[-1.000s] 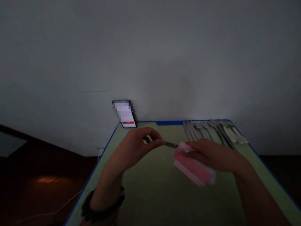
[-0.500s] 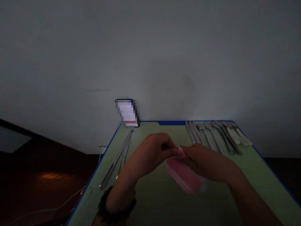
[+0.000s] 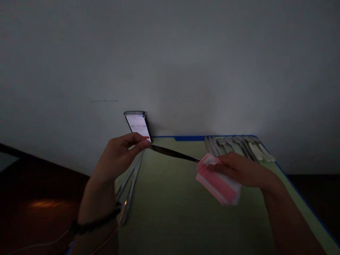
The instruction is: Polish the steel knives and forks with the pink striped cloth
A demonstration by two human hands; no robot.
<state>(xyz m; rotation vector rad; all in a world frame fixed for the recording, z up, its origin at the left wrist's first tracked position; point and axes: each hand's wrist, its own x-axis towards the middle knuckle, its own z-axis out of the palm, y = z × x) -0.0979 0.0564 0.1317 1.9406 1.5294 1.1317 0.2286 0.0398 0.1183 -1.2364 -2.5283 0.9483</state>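
Note:
My left hand (image 3: pixel 124 152) pinches one end of a table knife (image 3: pixel 174 153) between thumb and fingers. The knife spans the gap between my hands, raised above the table. Around its other end, my right hand (image 3: pixel 233 166) grips a folded pink-and-white cloth (image 3: pixel 219 186), whose loose part hangs below the fingers. That covered end of the knife is hidden in the cloth. Beside my left wrist, a couple of knives (image 3: pixel 131 191) lie on the table, partly behind the forearm.
A green table (image 3: pixel 186 216) with a blue edge stands against a grey wall (image 3: pixel 170 63). Knives (image 3: pixel 211 145), spoons (image 3: pixel 230 142), and white-handled cutlery (image 3: pixel 257 151) lie in a row at the back right. A lit phone (image 3: pixel 138 125) leans on the wall at back left.
My hands have drawn apart, the left going left and the right sliding right with the cloth. The knife between them now shows. The view has shifted slightly.

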